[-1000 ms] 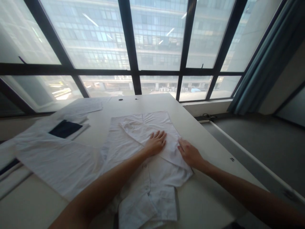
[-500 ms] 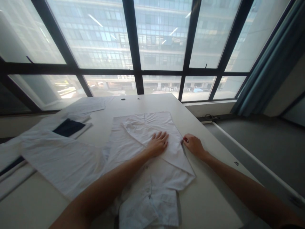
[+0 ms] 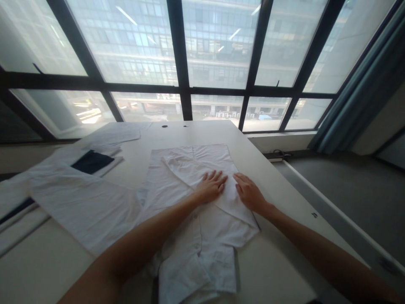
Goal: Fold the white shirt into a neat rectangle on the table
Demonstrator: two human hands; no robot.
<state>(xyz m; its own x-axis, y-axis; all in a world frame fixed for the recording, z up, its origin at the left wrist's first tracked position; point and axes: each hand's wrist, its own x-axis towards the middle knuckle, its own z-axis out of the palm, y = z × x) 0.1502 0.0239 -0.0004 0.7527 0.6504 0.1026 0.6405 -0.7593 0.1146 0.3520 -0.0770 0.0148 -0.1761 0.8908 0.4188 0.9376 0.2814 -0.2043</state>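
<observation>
Pressing both hands flat on shirt [image 3: 190, 185].

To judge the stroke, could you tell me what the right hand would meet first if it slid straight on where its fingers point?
Only more of the white shirt: the right hand points up-left across the folded cloth, probably just clearing the left hand, towards the bare table.

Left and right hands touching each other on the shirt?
Apart. Head view shows a strip of white shirt between the left hand and right hand, both lying flat on it.
</observation>
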